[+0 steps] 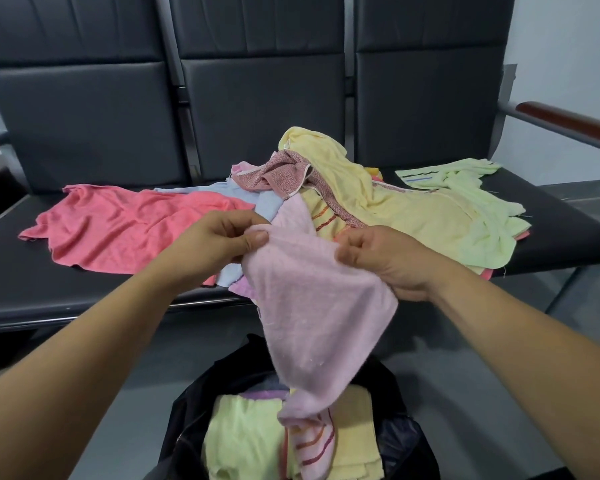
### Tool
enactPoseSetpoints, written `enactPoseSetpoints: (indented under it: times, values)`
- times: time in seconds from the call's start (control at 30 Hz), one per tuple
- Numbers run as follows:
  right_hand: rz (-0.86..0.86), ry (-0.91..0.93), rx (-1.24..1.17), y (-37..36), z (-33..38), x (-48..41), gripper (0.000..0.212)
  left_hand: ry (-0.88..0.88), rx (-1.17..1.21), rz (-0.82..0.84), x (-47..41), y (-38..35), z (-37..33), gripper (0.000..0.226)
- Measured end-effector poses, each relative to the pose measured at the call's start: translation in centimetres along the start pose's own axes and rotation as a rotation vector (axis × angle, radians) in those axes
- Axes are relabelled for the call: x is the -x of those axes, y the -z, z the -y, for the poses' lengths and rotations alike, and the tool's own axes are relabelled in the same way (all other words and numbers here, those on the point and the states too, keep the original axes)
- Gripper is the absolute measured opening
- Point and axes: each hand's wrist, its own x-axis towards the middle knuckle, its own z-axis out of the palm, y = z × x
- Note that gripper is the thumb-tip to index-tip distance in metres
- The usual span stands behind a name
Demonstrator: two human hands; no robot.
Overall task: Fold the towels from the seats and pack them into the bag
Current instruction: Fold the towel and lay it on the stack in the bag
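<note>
We hold a pale pink towel (312, 313) up between both hands: our left hand (222, 233) pinches its top edge and our right hand (378, 261) grips the other side. Its lower end hangs over the open black bag (184, 438), which holds folded green and yellow towels (243, 431). Loose towels (395, 209) lie heaped on the black seats (66, 292) beyond.

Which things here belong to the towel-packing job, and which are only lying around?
Job: pale pink terry towel pinched by left hand and right hand; coral towel, yellow towel, light green towel on black padded seats; black bag with folded towels.
Idle: brown wooden armrest; grey floor.
</note>
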Motion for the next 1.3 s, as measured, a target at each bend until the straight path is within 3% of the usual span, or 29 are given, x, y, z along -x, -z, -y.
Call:
enactPoseSetpoints:
  times: [0.07,0.23,0.4,0.57,0.7,0.87,1.07,1.17,1.23,1.3]
  values:
    - [0.051,-0.010,0.061,0.3,0.0,0.2,0.026,0.023,0.072,0.014,0.1,0.3,0.1,0.022]
    - [-0.013,0.009,0.345,1.1,0.2,0.7,0.032,0.112,0.082,0.019,0.2,1.7,0.8,0.012]
    - [-0.185,0.119,0.252,1.4,0.4,0.6,0.037,0.106,-0.213,0.008,0.4,1.6,0.5,0.024]
    - [-0.314,0.213,0.395,1.3,0.8,0.4,0.022,0.102,-0.419,-0.051,0.3,1.2,0.1,0.024]
    - [-0.314,0.254,0.297,1.3,1.1,0.1,0.008,0.080,-0.470,-0.099,0.0,2.1,0.7,0.026]
    - [-0.378,0.290,0.384,1.2,2.1,0.3,0.007,0.003,-0.371,-0.120,0.2,2.7,0.3,0.012]
    - [-0.419,0.265,0.428,1.4,5.5,0.2,0.015,-0.042,-0.473,-0.163,-0.3,4.0,-4.0,0.016]
    - [-0.407,0.283,0.609,1.4,10.4,0.7,0.017,-0.006,-0.477,-0.128,-1.1,5.4,-8.7,0.018]
    - [-0.394,0.300,0.665,1.3,15.0,1.6,0.018,-0.003,-0.356,-0.070,-1.2,6.3,-12.8,0.017]
    - [-0.260,0.360,0.464,1.1,19.3,3.2,0.015,-0.080,-0.044,-0.029,-0.4,7.2,-17.1,0.017]
